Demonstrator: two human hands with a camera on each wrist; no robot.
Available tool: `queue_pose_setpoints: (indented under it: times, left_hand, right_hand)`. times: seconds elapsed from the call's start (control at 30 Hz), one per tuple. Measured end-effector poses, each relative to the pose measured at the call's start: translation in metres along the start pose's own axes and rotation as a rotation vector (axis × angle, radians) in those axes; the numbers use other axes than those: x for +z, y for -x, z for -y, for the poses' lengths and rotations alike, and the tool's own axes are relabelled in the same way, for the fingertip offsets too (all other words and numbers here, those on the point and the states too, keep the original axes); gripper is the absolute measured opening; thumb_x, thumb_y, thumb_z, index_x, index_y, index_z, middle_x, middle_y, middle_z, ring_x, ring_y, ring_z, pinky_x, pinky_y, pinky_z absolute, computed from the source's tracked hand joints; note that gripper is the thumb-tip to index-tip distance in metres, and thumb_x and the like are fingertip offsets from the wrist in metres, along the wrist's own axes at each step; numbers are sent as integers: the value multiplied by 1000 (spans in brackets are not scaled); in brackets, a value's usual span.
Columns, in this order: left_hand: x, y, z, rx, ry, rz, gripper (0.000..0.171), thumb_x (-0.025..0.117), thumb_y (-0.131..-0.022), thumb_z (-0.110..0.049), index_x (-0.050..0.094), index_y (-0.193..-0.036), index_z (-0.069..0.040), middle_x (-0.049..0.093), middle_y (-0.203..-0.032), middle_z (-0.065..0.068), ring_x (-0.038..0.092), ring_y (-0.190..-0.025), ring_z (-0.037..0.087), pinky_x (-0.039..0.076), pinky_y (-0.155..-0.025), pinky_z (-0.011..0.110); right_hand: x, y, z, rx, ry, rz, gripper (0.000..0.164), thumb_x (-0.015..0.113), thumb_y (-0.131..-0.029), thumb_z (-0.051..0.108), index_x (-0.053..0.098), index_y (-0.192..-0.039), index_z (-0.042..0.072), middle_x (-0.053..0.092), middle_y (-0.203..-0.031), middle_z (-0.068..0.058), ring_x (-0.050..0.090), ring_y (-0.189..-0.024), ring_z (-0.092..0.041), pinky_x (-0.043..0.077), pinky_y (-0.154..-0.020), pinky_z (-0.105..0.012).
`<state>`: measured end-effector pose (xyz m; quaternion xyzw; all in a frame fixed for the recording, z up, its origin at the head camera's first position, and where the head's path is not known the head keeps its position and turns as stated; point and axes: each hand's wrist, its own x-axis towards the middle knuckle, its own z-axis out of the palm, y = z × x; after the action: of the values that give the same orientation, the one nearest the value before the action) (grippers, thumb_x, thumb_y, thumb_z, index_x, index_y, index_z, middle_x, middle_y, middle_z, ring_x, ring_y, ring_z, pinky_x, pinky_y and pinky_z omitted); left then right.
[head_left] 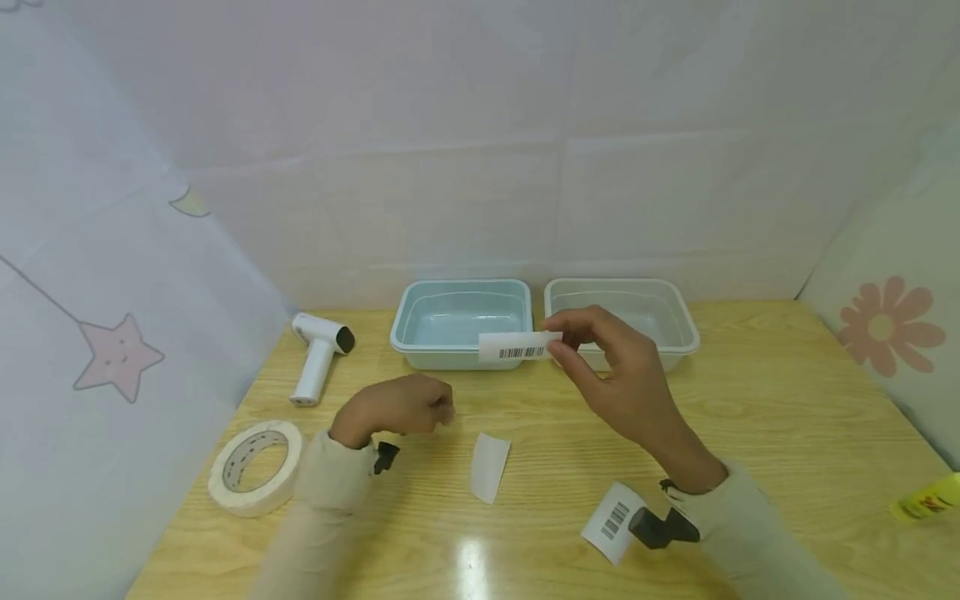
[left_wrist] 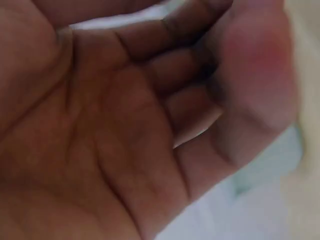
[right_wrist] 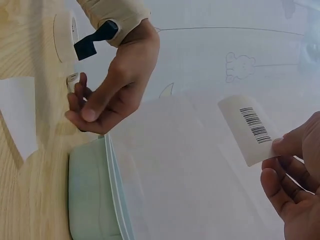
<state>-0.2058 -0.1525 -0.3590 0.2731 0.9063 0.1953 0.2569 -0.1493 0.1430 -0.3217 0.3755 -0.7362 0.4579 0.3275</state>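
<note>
Pale printed sheeting (head_left: 480, 167) walls in the back and both sides of the wooden table (head_left: 787, 400). Against the back stand two shallow bins, a light blue one (head_left: 442, 360) and a whitish one (head_left: 693, 340) to its right. The right hand (head_left: 630, 387) is raised in front of the whitish bin, hiding part of its rim; its thumb and fingers pinch one end of a barcode label (head_left: 491, 347), which is held up off the table and overlaps the blue bin's front in the head view. The left hand (head_left: 397, 404) hangs over the wood, fingers loosely curled with nothing between them, as far as the blurred left wrist view allows. Left of it lie a tape roll (head_left: 281, 493), near the sleeve, and a white handheld device (head_left: 318, 358). A yellow object (head_left: 930, 498) is cut off at the far right, and two loose labels, one blank side up (head_left: 490, 468), one barcoded (head_left: 606, 533), lie nearer the front. As for edges, the table's back edge meets the sheeting, a broad stretch of wood runs right of the right hand, and only a narrow gap parts the bins.
</note>
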Motion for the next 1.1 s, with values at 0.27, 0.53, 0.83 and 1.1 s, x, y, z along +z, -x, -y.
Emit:
queue_pose_setpoints:
  times: [0.27,0.53,0.83,1.1]
  left_hand:
    - [-29,12,26,-113,-51,-520,50,64,-98,-47,55,-119,-2,53,-106,16,54,-87,30,49,-76,45]
    - [-24,-10,60,-62,89,-513,120,78,-80,-61,2,-162,-19,13,-160,23,12,-146,47,25,-107,71]
    - [-19,-32,81,236,339,-590,107,88,-80,-24,16,-159,-28,43,-144,7,47,-127,30,43,-98,59]
    - [-16,-31,65,261,350,-535,108,86,-81,-17,12,-160,-24,45,-145,11,51,-126,33,44,-98,62]
  right_hand:
    - [15,-9,-17,-20,54,-18,31,74,-89,-2,70,-118,9,70,-105,0,66,-86,-11,53,-79,-22]
    - [40,-11,-38,144,25,33,20,73,-93,6,73,-112,15,67,-94,6,62,-82,-6,52,-72,-30]
    - [84,8,-74,364,106,264,8,71,-96,16,73,-103,19,71,-91,8,60,-73,-5,51,-62,-28]
    - [101,21,-86,380,346,348,6,73,-95,16,73,-101,15,73,-86,5,53,-60,-4,46,-56,-24]
